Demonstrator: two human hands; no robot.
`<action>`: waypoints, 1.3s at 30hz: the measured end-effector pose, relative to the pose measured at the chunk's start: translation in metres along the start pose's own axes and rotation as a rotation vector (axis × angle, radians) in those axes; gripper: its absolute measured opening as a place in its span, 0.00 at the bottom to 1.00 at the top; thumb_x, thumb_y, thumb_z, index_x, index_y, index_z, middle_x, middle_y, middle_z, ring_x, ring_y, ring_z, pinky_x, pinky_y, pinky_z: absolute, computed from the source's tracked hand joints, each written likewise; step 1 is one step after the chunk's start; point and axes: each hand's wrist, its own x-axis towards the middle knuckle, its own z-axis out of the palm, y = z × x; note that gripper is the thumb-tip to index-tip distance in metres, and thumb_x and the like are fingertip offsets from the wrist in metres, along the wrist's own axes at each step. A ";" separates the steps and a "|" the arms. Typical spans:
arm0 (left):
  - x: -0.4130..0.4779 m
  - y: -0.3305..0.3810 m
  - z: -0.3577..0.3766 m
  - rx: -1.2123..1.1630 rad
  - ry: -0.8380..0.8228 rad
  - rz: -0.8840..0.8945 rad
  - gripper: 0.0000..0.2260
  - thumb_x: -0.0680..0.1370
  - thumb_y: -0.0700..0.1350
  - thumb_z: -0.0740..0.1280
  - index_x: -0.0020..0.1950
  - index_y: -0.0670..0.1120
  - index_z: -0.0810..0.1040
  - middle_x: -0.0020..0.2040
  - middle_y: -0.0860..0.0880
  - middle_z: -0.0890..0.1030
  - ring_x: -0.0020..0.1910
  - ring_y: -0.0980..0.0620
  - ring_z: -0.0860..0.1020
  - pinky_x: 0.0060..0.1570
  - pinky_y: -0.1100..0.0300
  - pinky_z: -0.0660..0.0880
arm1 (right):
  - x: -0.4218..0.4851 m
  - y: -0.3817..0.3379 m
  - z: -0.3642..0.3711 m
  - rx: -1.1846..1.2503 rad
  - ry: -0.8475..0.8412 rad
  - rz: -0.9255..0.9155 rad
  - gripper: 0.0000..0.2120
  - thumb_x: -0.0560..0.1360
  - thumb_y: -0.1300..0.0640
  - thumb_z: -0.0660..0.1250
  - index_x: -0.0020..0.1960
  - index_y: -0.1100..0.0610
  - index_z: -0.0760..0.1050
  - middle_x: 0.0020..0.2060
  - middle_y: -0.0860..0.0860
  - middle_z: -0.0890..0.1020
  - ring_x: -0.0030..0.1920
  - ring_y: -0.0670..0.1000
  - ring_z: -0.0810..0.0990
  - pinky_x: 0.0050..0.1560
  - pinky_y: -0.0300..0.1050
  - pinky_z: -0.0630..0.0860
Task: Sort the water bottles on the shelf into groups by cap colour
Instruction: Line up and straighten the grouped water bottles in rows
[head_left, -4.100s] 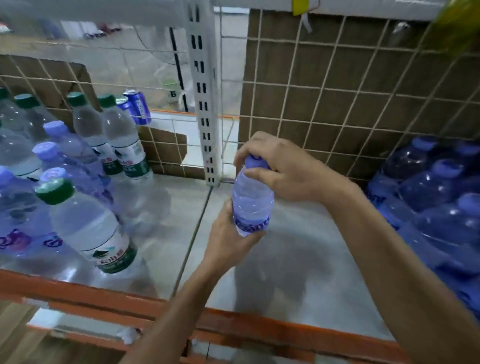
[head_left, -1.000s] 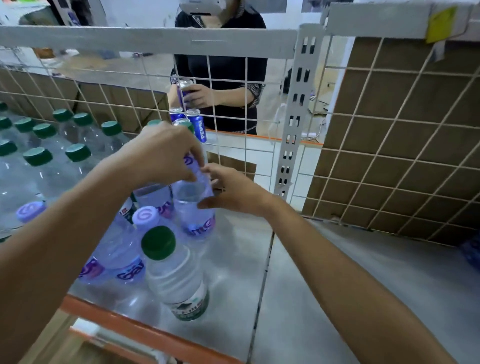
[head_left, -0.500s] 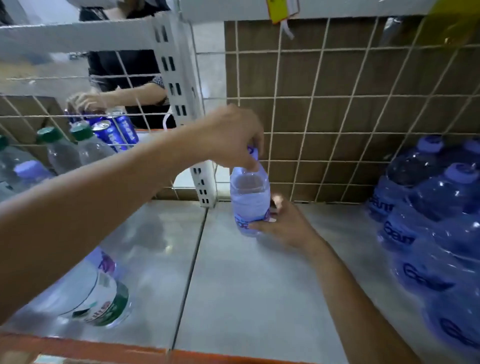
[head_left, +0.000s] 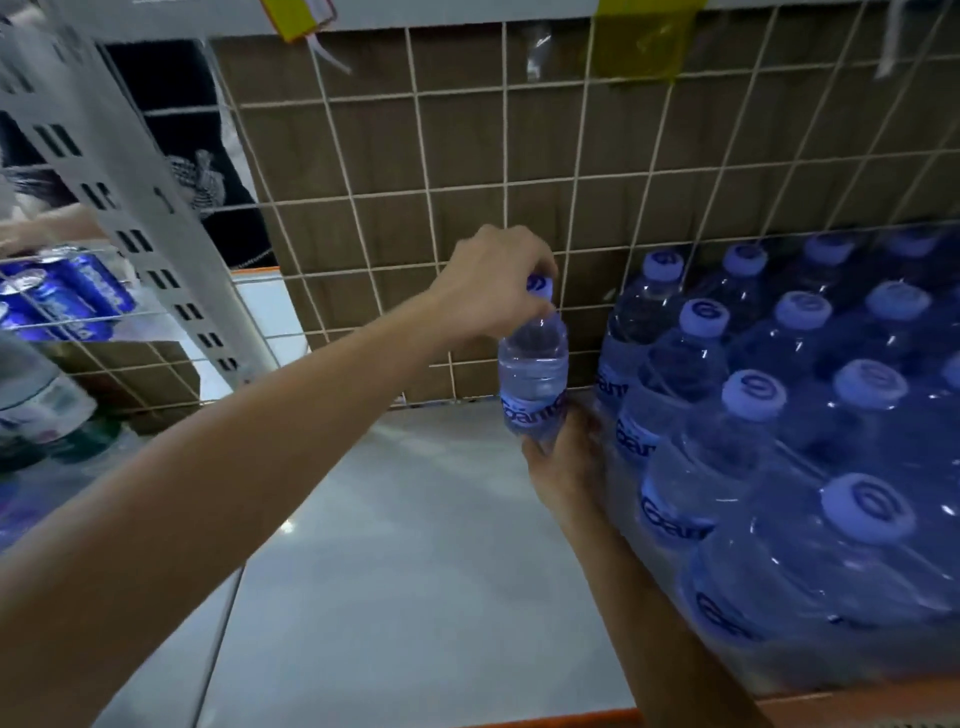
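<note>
Far left, past the wire mesh, stand blue cans (head_left: 62, 301), and a green-labelled bottle (head_left: 36, 405) blurs at the edge. My left hand (head_left: 493, 280) pinches the purple cap (head_left: 540, 286) of a Ganten water bottle (head_left: 532, 364), which is upright. My right hand (head_left: 566, 467) cups its base, hiding whether it touches the shelf (head_left: 415, 571). It sits just beside the purple-capped group (head_left: 753, 395) on the right. I judge this the placing step. Next I must snug it against the back row, then loosen both grips without tipping it.
</note>
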 end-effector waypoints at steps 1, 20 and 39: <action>0.006 0.004 0.002 -0.002 0.004 0.004 0.16 0.73 0.50 0.70 0.59 0.47 0.78 0.58 0.47 0.78 0.55 0.48 0.75 0.46 0.59 0.66 | 0.001 0.004 -0.001 0.004 -0.002 0.009 0.28 0.73 0.58 0.69 0.69 0.61 0.63 0.65 0.60 0.71 0.62 0.58 0.73 0.57 0.43 0.70; 0.021 0.010 0.013 -0.075 0.013 0.019 0.20 0.72 0.50 0.71 0.62 0.48 0.75 0.59 0.48 0.78 0.59 0.47 0.75 0.57 0.52 0.72 | -0.017 -0.007 0.003 0.020 -0.039 -0.084 0.15 0.75 0.59 0.66 0.59 0.60 0.68 0.57 0.56 0.74 0.56 0.53 0.76 0.52 0.40 0.74; -0.260 -0.167 -0.126 0.231 -0.035 -0.611 0.19 0.73 0.51 0.68 0.64 0.52 0.74 0.57 0.49 0.80 0.55 0.46 0.77 0.51 0.58 0.70 | -0.116 -0.185 0.138 0.165 -0.762 -0.694 0.20 0.73 0.53 0.69 0.64 0.56 0.72 0.59 0.52 0.78 0.56 0.49 0.76 0.56 0.42 0.74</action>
